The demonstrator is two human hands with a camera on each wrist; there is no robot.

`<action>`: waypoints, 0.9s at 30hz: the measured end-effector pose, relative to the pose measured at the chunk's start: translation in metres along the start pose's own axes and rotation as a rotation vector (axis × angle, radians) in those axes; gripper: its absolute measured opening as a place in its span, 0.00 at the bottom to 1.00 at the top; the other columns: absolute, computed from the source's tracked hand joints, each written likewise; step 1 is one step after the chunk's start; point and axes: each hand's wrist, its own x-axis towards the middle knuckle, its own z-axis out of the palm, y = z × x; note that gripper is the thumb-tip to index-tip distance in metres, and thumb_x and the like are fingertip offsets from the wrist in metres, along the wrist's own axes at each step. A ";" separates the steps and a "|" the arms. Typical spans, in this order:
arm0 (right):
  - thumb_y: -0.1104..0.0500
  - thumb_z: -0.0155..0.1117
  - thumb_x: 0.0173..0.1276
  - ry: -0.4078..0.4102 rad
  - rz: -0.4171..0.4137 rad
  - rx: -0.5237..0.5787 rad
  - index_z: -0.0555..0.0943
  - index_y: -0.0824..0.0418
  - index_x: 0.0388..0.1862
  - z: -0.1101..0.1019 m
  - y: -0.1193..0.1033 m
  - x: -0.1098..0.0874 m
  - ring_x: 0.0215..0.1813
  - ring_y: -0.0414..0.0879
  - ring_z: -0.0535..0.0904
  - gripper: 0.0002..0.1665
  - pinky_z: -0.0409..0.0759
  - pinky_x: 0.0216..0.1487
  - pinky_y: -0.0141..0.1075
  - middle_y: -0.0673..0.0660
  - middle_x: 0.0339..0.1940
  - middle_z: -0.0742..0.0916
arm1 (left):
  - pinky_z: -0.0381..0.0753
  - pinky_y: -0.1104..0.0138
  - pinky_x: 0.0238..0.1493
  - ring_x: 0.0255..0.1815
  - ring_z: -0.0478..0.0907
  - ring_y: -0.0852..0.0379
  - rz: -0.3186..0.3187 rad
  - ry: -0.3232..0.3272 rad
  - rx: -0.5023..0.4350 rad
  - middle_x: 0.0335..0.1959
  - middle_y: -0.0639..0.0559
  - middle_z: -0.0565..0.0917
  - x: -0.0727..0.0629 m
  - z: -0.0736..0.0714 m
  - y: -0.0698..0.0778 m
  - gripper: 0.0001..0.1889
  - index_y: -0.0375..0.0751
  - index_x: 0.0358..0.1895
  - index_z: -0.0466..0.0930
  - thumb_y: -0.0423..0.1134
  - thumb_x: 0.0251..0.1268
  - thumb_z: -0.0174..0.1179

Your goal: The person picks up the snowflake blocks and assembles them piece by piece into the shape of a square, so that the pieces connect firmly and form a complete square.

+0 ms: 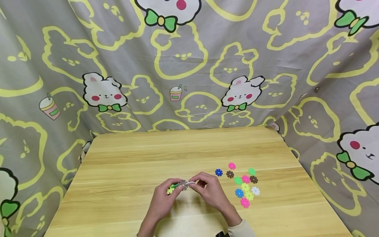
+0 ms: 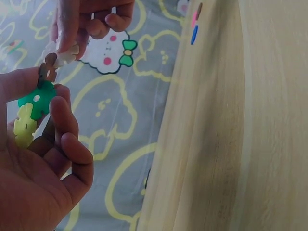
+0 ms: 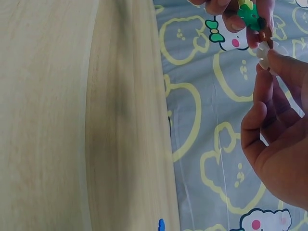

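Notched plastic snowflake discs are joined in a short chain between the two hands. The left hand [image 1: 163, 199] pinches it between thumb and fingers. In the left wrist view a yellow disc [image 2: 24, 126] lies nearest that palm, followed by a green disc [image 2: 42, 100] and a brown disc [image 2: 49, 70]. From the other side the right hand [image 1: 212, 192] pinches a white disc [image 3: 263, 55] between thumb and forefinger, its edge against the brown one. Whether their slots are fully engaged I cannot tell. Both hands hover over the table's near half.
Several loose discs lie flat on the wooden table [image 1: 133, 158] right of the hands, among them a dark blue disc [image 1: 218, 172], a pink disc [image 1: 245, 202] and a loose white disc [image 1: 255, 191]. A patterned curtain [image 1: 192, 69] surrounds the table's back and sides.
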 end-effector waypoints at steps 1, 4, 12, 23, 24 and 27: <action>0.52 0.71 0.60 -0.001 -0.001 -0.001 0.85 0.43 0.36 0.000 0.000 0.000 0.26 0.33 0.75 0.05 0.77 0.27 0.29 0.40 0.29 0.85 | 0.80 0.69 0.46 0.52 0.81 0.56 -0.001 -0.001 0.000 0.44 0.63 0.85 0.000 0.000 0.000 0.10 0.61 0.45 0.83 0.53 0.63 0.62; 0.53 0.71 0.60 -0.002 -0.002 -0.001 0.85 0.44 0.36 -0.001 0.000 -0.001 0.26 0.33 0.75 0.05 0.77 0.27 0.29 0.40 0.29 0.85 | 0.80 0.69 0.46 0.51 0.81 0.57 -0.006 0.000 -0.002 0.44 0.63 0.85 -0.001 0.000 0.001 0.09 0.61 0.44 0.83 0.53 0.63 0.63; 0.55 0.72 0.59 0.004 0.000 -0.014 0.85 0.44 0.36 -0.002 0.002 -0.001 0.26 0.32 0.75 0.07 0.77 0.27 0.29 0.41 0.29 0.85 | 0.80 0.73 0.43 0.50 0.81 0.57 -0.014 0.001 -0.022 0.44 0.62 0.85 -0.001 0.000 0.003 0.09 0.60 0.44 0.83 0.52 0.63 0.63; 0.61 0.71 0.59 -0.019 0.161 -0.110 0.85 0.54 0.41 -0.022 0.017 -0.009 0.30 0.34 0.77 0.10 0.78 0.33 0.28 0.45 0.33 0.86 | 0.81 0.74 0.42 0.46 0.82 0.59 -0.030 0.016 -0.051 0.44 0.61 0.86 -0.001 -0.001 0.003 0.09 0.59 0.45 0.83 0.50 0.63 0.64; 0.61 0.71 0.60 -0.021 0.197 -0.132 0.85 0.55 0.41 -0.025 0.020 -0.010 0.30 0.34 0.77 0.10 0.78 0.33 0.27 0.45 0.33 0.86 | 0.81 0.74 0.42 0.46 0.82 0.60 -0.029 0.017 -0.050 0.44 0.61 0.86 -0.001 -0.001 0.003 0.09 0.59 0.45 0.83 0.50 0.63 0.64; 0.61 0.69 0.61 -0.008 0.313 -0.206 0.85 0.56 0.43 -0.037 0.030 -0.016 0.30 0.35 0.77 0.11 0.78 0.33 0.27 0.45 0.32 0.85 | 0.81 0.74 0.42 0.45 0.82 0.60 -0.024 0.015 -0.040 0.43 0.61 0.86 -0.001 -0.001 0.003 0.09 0.59 0.45 0.83 0.50 0.63 0.63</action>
